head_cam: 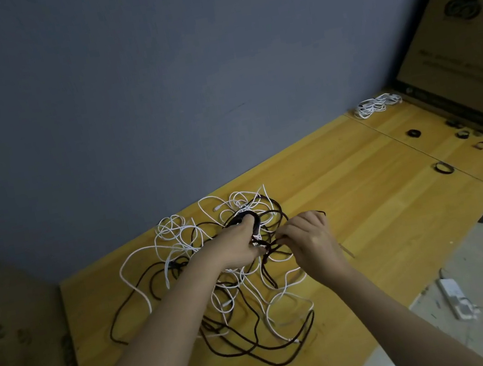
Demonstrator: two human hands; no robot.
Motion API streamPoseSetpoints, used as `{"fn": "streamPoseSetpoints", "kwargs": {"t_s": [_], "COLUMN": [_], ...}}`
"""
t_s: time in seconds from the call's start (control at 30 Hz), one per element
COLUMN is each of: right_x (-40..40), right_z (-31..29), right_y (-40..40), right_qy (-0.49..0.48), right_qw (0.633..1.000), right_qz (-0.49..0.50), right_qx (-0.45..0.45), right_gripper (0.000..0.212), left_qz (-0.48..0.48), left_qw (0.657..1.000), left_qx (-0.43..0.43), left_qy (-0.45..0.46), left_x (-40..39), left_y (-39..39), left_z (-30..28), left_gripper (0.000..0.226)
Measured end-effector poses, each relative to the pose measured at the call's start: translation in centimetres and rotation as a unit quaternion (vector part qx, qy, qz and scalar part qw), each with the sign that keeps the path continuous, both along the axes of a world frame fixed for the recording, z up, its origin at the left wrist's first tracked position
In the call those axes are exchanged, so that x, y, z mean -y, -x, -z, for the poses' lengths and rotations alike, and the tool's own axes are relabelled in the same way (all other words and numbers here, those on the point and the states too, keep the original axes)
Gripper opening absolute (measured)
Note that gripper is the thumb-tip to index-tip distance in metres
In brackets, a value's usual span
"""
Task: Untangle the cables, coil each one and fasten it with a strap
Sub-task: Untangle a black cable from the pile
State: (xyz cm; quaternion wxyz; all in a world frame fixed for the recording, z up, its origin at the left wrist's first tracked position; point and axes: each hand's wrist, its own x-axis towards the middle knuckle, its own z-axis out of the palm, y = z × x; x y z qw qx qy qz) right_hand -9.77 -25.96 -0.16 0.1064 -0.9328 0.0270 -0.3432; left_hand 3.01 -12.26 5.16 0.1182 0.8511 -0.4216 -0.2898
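Now my left hand (pixel 238 244) holds a dark coil (pixel 245 219) above the tangle (pixel 219 283) on the table (pixel 364 193); my right hand (pixel 307 235) pinches its loose strand, which I should feed in slowly, freeing snags.

White cables (pixel 175 236) tangled with dark brown cables (pixel 250 347), yellow wood-grain tabletop (pixel 349 196), grey-blue wall (pixel 120 91), brown printed cardboard box (pixel 465 30)

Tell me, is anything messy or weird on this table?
Yes. A big tangle of white and dark cables sprawls across the wooden table, all knotted together. The left hand grips a dark coil while the right hand pinches a dark strand. A white bundle lies by the cardboard box.
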Motion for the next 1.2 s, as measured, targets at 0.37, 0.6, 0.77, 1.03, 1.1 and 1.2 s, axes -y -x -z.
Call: {"fn": "streamPoseSetpoints", "kwargs": {"t_s": [0.37, 0.6, 0.77, 1.03, 1.1, 1.2], "right_x": [4.2, 6.0, 2.9, 0.0, 0.6, 2.1], "right_z": [3.8, 3.4, -1.5, -4.2, -4.8, -5.6], "right_y": [4.1, 2.8, 0.8, -1.7, -1.9, -2.5], "right_qy": [-0.019, -0.101, -0.288, -0.385, -0.336, -0.155], "right_qw": [0.983, 0.938, 0.910, 0.897, 0.921, 0.962], "right_qz": [0.082, 0.207, 0.148, 0.139, 0.124, 0.140], "right_qx": [-0.162, -0.258, -0.260, -0.167, -0.150, -0.176], "right_gripper": [0.011, 0.021, 0.044, 0.017, 0.016, 0.026], "left_qz": [-0.183, -0.264, -0.259, -0.282, -0.293, -0.300], "left_qw": [0.964, 0.938, 0.927, 0.878, 0.867, 0.863], "left_qx": [-0.062, 0.000, -0.023, -0.061, -0.052, -0.020], "left_qy": [0.183, 0.226, 0.270, 0.383, 0.400, 0.406], "left_x": [-2.8, -2.6, -2.4, -1.2, -0.8, -0.1], "left_y": [-3.5, -3.1, -2.7, -2.1, -2.7, -3.7], "left_z": [0.4, -0.4, -1.4, -5.6, -6.9, -8.8], "left_gripper": [0.014, 0.017, 0.014, 0.016, 0.016, 0.018]}}
